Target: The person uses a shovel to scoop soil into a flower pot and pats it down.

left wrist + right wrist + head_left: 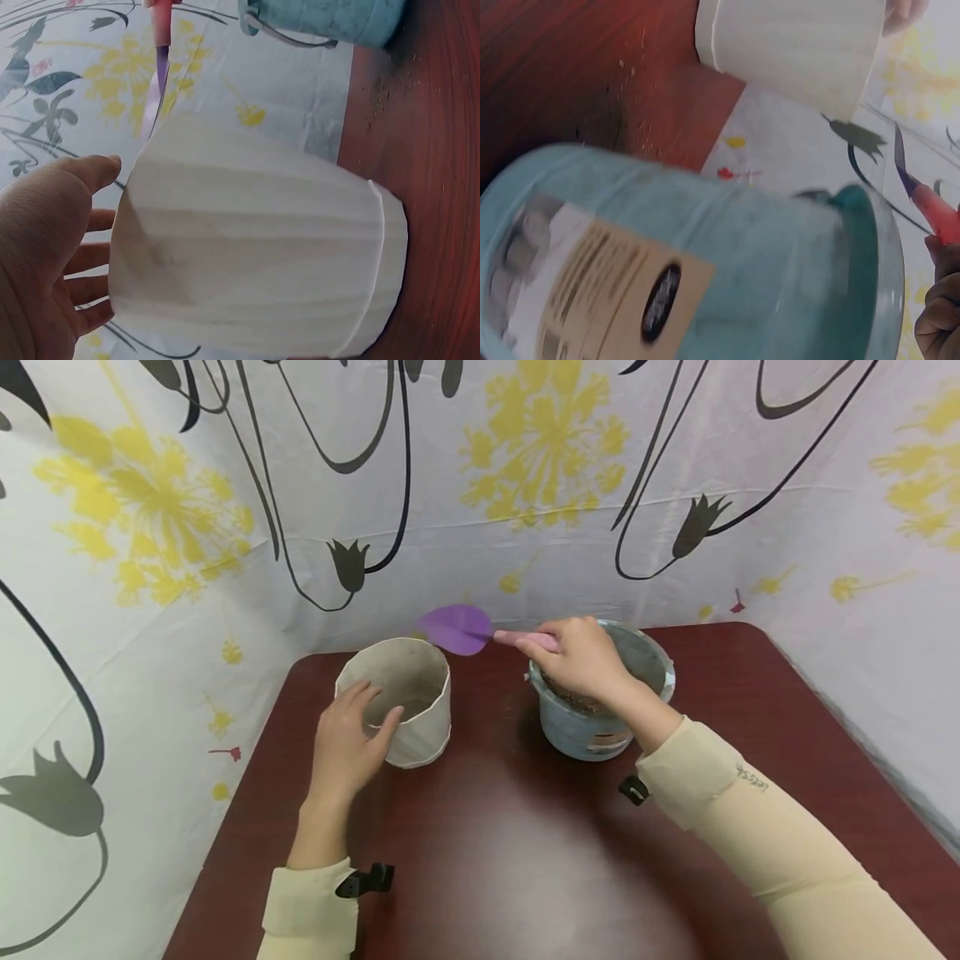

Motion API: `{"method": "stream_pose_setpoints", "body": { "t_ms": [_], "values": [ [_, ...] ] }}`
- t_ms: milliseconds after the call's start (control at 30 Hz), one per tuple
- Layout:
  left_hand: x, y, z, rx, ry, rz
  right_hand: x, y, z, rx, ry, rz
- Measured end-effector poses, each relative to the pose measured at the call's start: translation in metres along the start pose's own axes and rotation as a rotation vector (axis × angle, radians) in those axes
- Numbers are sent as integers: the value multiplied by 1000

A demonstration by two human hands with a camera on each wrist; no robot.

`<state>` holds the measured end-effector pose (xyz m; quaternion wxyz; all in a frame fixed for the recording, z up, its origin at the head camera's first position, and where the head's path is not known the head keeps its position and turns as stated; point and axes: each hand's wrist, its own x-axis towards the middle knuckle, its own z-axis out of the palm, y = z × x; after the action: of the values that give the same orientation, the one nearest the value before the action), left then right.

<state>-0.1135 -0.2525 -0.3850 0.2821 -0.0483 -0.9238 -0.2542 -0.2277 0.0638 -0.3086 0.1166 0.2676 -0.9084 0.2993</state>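
Observation:
A small garden trowel with a purple blade [459,628] and pink handle [528,640] is in my right hand [588,660], which grips it by the handle. The blade points left and hangs in the air between the two containers. Below that hand stands a blue-grey bucket [573,731] with brown soil [576,700] inside, partly covered by the hand. My left hand [347,747] is at the near left rim of a white ribbed pot [423,739], thumb and fingers spread. In the left wrist view, the fingertips [96,255] meet the pot's rim.
Both containers stand on a dark red wooden table [510,860], near its back edge. Small crumbs of soil [382,94] lie on the wood by the bucket. A patterned white cloth [465,485] hangs behind and along both sides. The bucket's grey handle [292,37] hangs down.

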Motion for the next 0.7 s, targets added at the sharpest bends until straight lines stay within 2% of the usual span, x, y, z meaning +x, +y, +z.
{"method": "stream_pose_setpoints", "body": {
  "t_ms": [200, 433, 700],
  "values": [
    [9, 10, 9, -21, -24, 21, -7, 17, -15, -30, 61, -12],
    [20, 25, 17, -59, -56, 52, -15, 31, -28, -40, 58, 72],
    [32, 46, 32, -97, -72, 153, -28, 47, -42, -51, 91, 107]
  ]
}}
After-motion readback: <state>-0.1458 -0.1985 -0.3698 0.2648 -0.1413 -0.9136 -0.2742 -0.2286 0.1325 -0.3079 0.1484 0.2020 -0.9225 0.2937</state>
